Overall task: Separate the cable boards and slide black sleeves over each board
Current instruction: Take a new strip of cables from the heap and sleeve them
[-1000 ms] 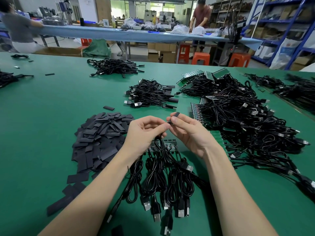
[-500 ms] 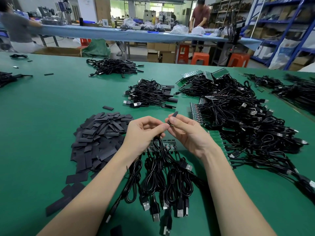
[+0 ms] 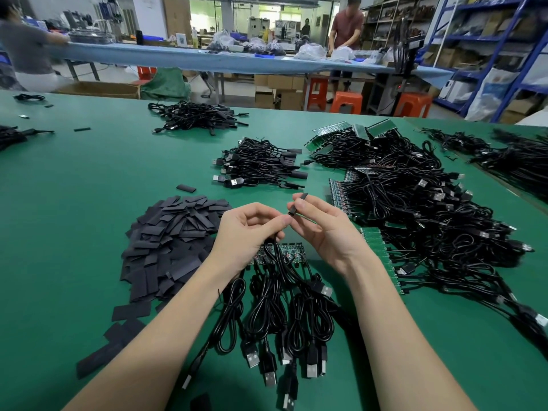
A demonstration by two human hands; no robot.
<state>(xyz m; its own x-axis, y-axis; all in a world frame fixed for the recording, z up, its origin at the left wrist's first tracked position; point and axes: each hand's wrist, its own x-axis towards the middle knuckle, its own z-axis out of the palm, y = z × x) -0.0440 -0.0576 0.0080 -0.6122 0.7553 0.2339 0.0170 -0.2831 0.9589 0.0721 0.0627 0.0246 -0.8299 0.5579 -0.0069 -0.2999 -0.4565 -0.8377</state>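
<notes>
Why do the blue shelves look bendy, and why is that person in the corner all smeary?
Head view: the wide-angle lens bows the blue shelves near the edge; the person at top left is motion-blurred; the hands' middle, with the black sleeve, stays sharp under even light.

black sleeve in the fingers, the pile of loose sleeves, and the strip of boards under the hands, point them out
black sleeve [image 3: 303,196]: head view, on its far end above the right fingers
pile of loose sleeves [image 3: 175,232]: head view, middle of the heap
strip of boards [image 3: 292,253]: head view, on the bare green edge between the wrists
</notes>
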